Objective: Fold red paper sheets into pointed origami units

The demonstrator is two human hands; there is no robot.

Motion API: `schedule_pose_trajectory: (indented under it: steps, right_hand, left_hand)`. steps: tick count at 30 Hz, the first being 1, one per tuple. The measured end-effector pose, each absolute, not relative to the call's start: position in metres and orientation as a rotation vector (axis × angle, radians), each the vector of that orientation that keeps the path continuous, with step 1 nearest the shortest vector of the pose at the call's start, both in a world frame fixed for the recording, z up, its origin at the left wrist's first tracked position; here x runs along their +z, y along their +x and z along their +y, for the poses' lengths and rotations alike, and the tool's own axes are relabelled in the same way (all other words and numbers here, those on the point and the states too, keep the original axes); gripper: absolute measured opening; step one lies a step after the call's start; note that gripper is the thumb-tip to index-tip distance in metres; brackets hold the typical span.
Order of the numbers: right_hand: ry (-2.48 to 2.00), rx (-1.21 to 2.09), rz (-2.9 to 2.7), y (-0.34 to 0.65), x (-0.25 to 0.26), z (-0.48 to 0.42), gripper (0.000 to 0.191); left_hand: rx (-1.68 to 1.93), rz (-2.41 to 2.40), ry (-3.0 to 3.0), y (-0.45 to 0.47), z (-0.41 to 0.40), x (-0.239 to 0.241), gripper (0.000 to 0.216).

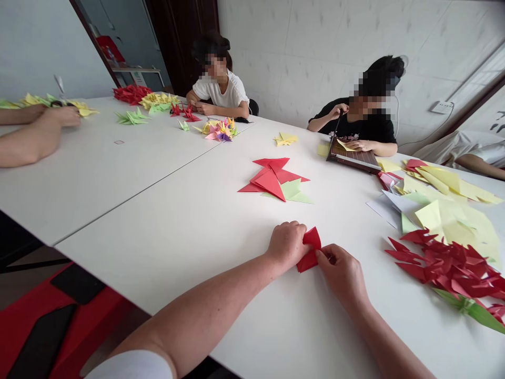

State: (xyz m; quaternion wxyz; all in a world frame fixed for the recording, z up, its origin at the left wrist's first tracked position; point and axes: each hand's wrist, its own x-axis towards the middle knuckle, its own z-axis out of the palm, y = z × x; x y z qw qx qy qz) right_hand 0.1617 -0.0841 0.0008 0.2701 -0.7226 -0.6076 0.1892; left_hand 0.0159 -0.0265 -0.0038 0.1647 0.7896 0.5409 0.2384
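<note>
Left grip (288, 243) and right grip (344, 271) pinch one red paper piece (308, 261) between them at the counter (158, 237); folding appears incomplete. Beyond the grip: flat-folded red pieces (270, 181), seemingly part-made. Right: heaped red origami cranes (457, 268), apparently finished.

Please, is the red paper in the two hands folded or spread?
Folded: the red paper is compact, with a layered lower edge.

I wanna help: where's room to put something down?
Bare white tabletop lies between the left forearm and thin dark seam, and between the right hand and spiky folded red-paper pile. Crowded: that pile and the pale-yellow paper sheets behind it.
</note>
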Motion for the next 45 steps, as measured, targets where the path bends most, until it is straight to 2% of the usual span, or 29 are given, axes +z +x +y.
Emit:
schedule_pose_trajectory:
  steps: [6,13,21,25,29,36,45]
  right_hand:
    - [-1.824,0.67,-1.547,0.166,0.004,-0.093,0.023]
    - [-1.699,0.644,-1.595,0.173,-0.004,-0.107,0.029]
    - [-1.46,0.852,-1.585,0.173,-0.014,-0.109,0.033]
    - [-1.649,0.714,-1.516,0.179,-0.014,-0.107,0.025]
    - [-1.797,0.702,-1.606,0.185,-0.011,-0.108,0.027]
    - [-1.729,0.592,-1.81,0.186,-0.016,-0.107,0.03]
    - [-1.452,0.179,-2.184,0.182,-0.019,-0.102,0.036]
  left_hand:
    - [0.634,1.544,2.291,0.015,-0.026,-0.006,0.013]
    - [0.682,1.503,2.289,0.014,-0.026,-0.007,0.014]
    - [0.684,1.502,2.28,0.013,-0.026,-0.005,0.017]
    - [0.709,1.514,2.293,0.013,-0.025,-0.007,0.02]
    - [0.697,1.52,2.29,0.014,-0.024,-0.007,0.018]
    - [0.666,1.521,2.279,0.014,-0.024,-0.006,0.014]
    - [0.606,1.536,2.261,0.015,-0.024,-0.002,0.013]
